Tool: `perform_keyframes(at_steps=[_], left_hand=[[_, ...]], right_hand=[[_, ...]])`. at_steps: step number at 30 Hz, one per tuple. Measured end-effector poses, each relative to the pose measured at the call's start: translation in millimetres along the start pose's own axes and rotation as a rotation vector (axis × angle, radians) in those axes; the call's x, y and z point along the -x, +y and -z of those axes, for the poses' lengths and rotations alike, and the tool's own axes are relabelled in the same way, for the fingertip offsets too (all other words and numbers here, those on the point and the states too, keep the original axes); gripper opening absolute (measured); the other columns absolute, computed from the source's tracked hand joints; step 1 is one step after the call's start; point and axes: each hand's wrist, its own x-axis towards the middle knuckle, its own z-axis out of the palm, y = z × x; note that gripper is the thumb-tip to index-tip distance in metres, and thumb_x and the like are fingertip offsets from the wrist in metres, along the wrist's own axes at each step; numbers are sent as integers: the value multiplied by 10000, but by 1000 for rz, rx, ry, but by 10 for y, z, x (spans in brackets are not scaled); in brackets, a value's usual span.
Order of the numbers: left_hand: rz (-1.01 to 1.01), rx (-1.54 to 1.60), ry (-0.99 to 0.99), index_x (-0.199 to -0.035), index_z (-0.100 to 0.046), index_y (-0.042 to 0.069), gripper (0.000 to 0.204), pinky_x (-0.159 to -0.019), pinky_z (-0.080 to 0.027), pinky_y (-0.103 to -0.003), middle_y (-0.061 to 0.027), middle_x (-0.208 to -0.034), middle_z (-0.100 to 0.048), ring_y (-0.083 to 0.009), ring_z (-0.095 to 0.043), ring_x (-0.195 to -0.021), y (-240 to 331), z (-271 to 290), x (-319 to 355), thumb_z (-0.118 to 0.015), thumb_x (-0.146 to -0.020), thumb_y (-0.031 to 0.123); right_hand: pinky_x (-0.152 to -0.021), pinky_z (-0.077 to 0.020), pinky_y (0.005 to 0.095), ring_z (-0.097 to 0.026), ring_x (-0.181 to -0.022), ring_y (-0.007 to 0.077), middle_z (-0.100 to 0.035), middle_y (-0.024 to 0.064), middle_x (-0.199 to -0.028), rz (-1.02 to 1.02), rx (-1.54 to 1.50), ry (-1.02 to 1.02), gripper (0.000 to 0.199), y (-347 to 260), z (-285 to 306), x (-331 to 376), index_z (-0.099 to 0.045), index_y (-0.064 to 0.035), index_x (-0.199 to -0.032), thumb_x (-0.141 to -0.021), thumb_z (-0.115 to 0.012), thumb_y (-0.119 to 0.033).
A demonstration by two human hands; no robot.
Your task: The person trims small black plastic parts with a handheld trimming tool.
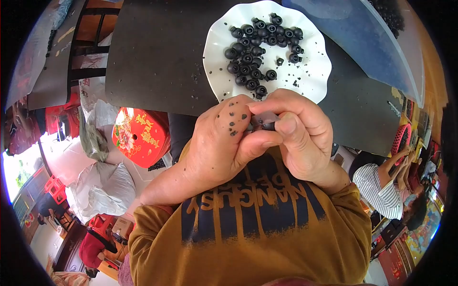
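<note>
White and wavy-rimmed, the plate (316,71) is sitting on the dark table (157,57) and is holding a cluster of round black parts (247,58), many showing a ringed opening. Most parts are crowding the plate's middle and left, some touching; small black crumbs (296,83) are lying scattered toward its right side. More crumbs are dotting the table left of the plate.

At upper right, a translucent bluish bin (358,38) is standing beside the plate and is containing a dark heap (389,14), its pieces too small to tell.

Both hands are working narrow, at the plate's near edge. Thumb and fingers of the left hand (217,136) and the right hand (307,136) are pinching one dark piece (265,118) between them; fingers are partly hiding its shape. Black specks are sticking to the left hand.

Writing is showing on two items: gold characters are running across a red stool (153,138), beside a flower print, and large block lettering is covering the shirt (253,257) front. White sacks (102,190) are lying below the stool. At right, a pink basket (401,138) is resting near another person's arms (398,159).
</note>
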Motion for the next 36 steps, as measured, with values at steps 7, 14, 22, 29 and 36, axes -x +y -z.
perform_keyframes(at_steps=[7,14,22,29,36], left_hand=[[2,8,19,-847,-482,10,360,-496,-423,-340,-100,-707,-526,-275,-526,-576,-7,-7,32,-580,-808,354],[-77,-208,94,-830,-489,22,395,-463,-416,-347,-98,-687,-500,-277,-510,-550,-82,-57,100,-579,-790,405],[-105,-248,146,-793,-492,36,421,-434,-406,-338,-82,-648,-478,-265,-498,-517,-159,-92,169,-577,-772,448],[-124,-258,196,-744,-485,27,438,-433,-385,-341,-90,-649,-481,-257,-484,-507,-124,-42,138,-572,-783,454],[302,335,167,-714,-453,13,484,-497,-316,-244,-37,-657,-424,-132,-400,-560,-93,111,274,-445,-876,469]], right_hand=[[-707,-373,210,-461,-755,85,-510,42,-824,-39,12,108,355,-31,-112,-11,-567,48,-1014,-913,-459,-274],[-674,-415,198,-521,-729,92,-540,63,-834,82,138,101,283,62,-108,13,-560,53,-1010,-916,-455,-193],[-636,-442,176,-572,-689,88,-556,71,-822,221,231,106,226,148,-150,25,-552,50,-1005,-918,-450,-132],[-606,-424,166,-556,-666,71,-553,52,-857,33,-69,189,254,55,-285,-5,-556,38,-1007,-928,-437,-173],[-637,-384,169,-433,-675,35,-543,-5,-808,-111,-98,150,307,49,-205,0,-580,-8,-1013,-931,-436,-266]])
